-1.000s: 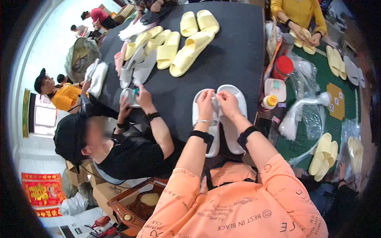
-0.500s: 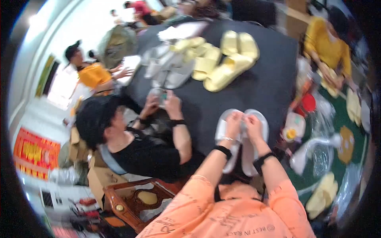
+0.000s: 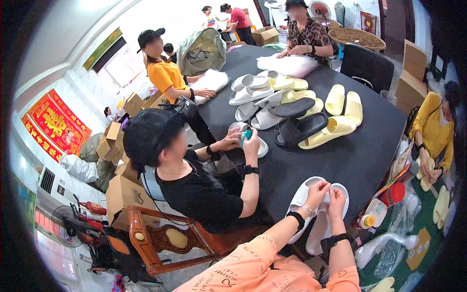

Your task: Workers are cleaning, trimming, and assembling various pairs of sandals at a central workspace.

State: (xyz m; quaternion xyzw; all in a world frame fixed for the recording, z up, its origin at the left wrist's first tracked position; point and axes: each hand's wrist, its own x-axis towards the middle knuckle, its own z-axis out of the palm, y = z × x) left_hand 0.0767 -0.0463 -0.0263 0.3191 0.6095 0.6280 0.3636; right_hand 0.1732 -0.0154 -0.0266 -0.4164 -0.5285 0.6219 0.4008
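A pair of white slippers lies at the near edge of the dark table (image 3: 374,170), the left slipper (image 3: 297,202) and the right slipper (image 3: 318,228) side by side with toes away from me. My left hand (image 3: 317,191) is closed over the inner side of the left slipper, fingertips pinched together. Close beside it, my right hand (image 3: 335,200) makes a similar pinch above the right slipper. What the fingertips hold, if anything, is too small to make out. Dark bands circle both wrists.
A co-worker in black (image 3: 199,190) sits at my left with a teal-handled tool (image 3: 246,138) over a white slipper. Grey, yellow and black slippers (image 3: 301,129) cover the table's middle. Right of the table are a red-lidded jar (image 3: 395,193) and plastic bags. A wooden chair (image 3: 168,241) stands lower left.
My view has swung so the table's far side shows, and the blur is gone. My hands stay pinched at the white slippers. Black slippers now show among the yellow ones.
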